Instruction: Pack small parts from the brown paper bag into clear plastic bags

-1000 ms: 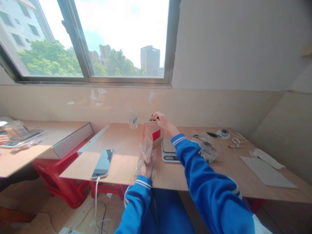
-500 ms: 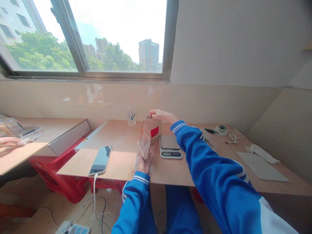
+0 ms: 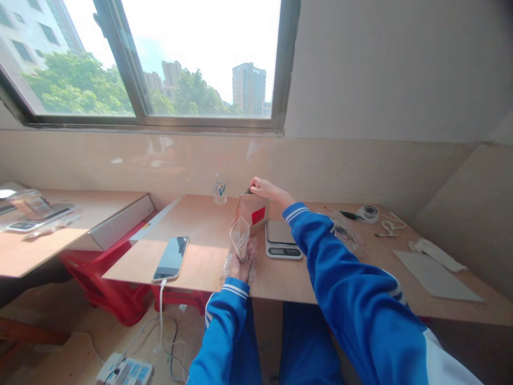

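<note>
My right hand [image 3: 265,189] reaches into the open top of a brown paper bag [image 3: 252,215] with a red label, standing on the wooden table [image 3: 200,251]; its fingers are curled at the bag's mouth, and what they hold is hidden. My left hand [image 3: 242,264] holds a small clear plastic bag [image 3: 239,237] upright just in front of the paper bag, over a few more flat clear bags [image 3: 229,267] on the table. A small digital scale [image 3: 281,239] sits to the right of the paper bag.
A phone [image 3: 171,258] on a white cable lies at the left. A small water bottle [image 3: 219,190] stands by the wall. Clear bags of parts [image 3: 345,234], a tape roll [image 3: 368,213], cord, cloth and a grey sheet [image 3: 435,275] lie right. A second table [image 3: 60,235] stands left.
Only the view has shifted slightly; both hands stay where they were, right at the paper bag's mouth, left holding the clear bag.
</note>
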The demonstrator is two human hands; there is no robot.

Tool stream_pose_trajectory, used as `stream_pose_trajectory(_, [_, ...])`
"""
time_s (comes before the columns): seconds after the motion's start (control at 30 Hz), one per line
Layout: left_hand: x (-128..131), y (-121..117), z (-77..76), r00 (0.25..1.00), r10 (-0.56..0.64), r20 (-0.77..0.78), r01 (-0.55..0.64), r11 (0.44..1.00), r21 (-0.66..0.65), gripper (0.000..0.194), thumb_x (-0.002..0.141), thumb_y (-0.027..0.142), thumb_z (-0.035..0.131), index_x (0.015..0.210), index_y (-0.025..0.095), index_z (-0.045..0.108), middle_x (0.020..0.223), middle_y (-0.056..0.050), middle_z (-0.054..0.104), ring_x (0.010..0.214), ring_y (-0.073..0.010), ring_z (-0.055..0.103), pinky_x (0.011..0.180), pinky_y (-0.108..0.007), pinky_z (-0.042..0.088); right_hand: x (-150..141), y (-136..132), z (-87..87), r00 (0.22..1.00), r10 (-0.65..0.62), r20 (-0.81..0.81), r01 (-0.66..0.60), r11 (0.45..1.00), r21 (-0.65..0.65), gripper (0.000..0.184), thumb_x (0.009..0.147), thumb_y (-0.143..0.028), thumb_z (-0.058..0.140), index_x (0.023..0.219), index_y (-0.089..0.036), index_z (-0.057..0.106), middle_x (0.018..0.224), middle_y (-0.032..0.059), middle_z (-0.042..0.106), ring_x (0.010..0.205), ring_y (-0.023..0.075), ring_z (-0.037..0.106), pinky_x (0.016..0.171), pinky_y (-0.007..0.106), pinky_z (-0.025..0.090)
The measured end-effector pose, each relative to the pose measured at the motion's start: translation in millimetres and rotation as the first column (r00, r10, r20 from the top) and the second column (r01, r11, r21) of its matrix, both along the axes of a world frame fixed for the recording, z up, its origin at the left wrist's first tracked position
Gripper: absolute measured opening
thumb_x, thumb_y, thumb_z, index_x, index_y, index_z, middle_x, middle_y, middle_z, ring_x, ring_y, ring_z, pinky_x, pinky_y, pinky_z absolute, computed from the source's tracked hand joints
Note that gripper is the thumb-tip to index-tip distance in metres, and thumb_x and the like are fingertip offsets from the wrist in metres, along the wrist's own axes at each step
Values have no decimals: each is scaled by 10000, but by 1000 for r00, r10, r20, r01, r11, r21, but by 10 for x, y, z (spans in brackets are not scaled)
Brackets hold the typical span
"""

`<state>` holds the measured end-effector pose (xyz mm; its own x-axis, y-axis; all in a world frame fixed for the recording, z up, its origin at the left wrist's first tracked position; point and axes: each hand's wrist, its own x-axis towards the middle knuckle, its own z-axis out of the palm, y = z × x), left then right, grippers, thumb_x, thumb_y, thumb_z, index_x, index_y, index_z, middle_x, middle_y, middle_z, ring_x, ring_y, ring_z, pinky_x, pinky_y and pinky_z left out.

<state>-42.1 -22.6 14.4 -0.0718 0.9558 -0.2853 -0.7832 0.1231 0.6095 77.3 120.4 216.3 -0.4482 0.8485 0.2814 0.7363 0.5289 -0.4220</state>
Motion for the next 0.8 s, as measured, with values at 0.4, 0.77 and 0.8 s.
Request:
stream_pose_trajectory(0.4, [23,12,-4,990,35,136,-29,998,-50,318,939,236,406,1195,166,582,1164,-94,651,825,-115,679,670,-193,574,36,10,-35,982,-128,-142,132,991,19,209,800,-178,488,999,-164,549,812,46,656,689,162,560,620,240,401])
stream_pose_trajectory(0.77, [25,13,-49,988,24,155,-21,1000,-22,352,941,227,381,1206,137,595,1180,-114,649,852,-141,684,686,-219,578,43,32,-164,998,-45,-40,53,972,228,265,820,-132,401,864,-175,659,855,48,696,737,156,573,630,231,350])
stream_pose_trajectory(0.8, [26,14,-52,988,22,152,-19,1000,-21,351,938,230,391,1209,142,597,1160,-112,659,855,-143,682,694,-223,578,42,26,-150,998,-55,0,53,971,235,281,826,-129,394,881,-178,665,896,55,703,770,157,585,642,229,354])
